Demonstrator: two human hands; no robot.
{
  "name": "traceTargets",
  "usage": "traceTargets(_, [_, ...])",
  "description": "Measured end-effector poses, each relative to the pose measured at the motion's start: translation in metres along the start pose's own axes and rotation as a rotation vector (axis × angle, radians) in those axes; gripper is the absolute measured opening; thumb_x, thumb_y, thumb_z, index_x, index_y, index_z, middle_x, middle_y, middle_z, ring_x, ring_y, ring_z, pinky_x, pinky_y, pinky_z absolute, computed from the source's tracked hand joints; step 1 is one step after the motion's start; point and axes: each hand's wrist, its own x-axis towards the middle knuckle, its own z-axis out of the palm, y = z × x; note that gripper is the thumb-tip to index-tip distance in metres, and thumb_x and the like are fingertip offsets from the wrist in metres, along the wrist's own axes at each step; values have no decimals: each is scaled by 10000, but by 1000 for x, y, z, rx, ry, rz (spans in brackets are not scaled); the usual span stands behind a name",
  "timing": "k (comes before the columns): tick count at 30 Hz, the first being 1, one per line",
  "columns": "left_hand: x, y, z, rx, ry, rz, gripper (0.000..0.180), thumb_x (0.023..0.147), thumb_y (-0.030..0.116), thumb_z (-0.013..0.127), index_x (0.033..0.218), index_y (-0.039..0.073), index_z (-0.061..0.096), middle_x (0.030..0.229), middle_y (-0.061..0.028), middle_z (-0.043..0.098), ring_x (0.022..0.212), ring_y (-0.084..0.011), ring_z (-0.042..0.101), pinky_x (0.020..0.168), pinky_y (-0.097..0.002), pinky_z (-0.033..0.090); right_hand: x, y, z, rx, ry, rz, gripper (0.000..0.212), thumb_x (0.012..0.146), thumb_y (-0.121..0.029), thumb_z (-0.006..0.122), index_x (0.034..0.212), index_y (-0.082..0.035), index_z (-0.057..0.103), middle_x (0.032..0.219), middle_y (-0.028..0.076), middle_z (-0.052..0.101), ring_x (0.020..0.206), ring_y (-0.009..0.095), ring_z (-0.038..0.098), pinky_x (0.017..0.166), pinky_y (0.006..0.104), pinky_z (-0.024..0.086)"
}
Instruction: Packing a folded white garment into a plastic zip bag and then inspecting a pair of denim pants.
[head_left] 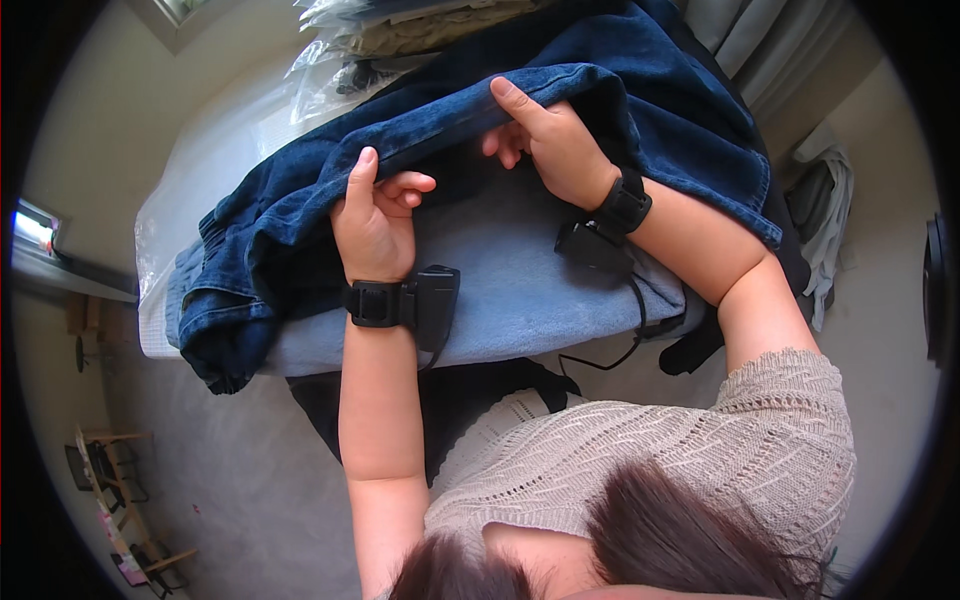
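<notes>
A dark blue denim garment point(275, 215) lies in loose folds across a board padded with a light blue towel-like cover point(500, 285). Its upper edge is raised in a long fold between my hands. My left hand point(375, 220) is closed at the fold's left part, thumb up against the denim and fingers curled below. Farther right, my right hand point(555, 140) grips the same edge, its thumb on top and its fingers underneath. A gathered, ribbed-looking end of the garment hangs over the board's near left edge. Whether it is trousers or a jacket, I cannot tell.
Clear plastic bags with folded clothes point(420, 25) are stacked at the back. Black devices are strapped to both wrists, and a thin cable point(635, 335) runs from the right one point(595, 245). A pale cloth point(825, 220) hangs at the right. A wooden rack point(125, 500) stands lower left.
</notes>
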Motion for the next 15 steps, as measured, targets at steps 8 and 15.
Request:
traceTargets(8, [-7, -1, 12, 164, -117, -92, 253, 861, 248, 528, 925, 3, 540, 836, -94, 612, 617, -208, 626, 500, -226, 448, -3, 0, 2, -19, -51, 20, 311, 881, -341, 494, 812, -45, 559, 657, 78, 571, 533, 114, 507, 511, 204, 404])
traceTargets(15, [-8, 0, 12, 175, -14, 50, 230, 851, 243, 526, 835, 18, 568, 734, -92, 617, 551, -186, 586, 503, -229, 425, -10, -5, 1, -113, 15, -55, 271, 848, -304, 524, 776, -48, 574, 678, 51, 578, 555, 126, 531, 512, 216, 402])
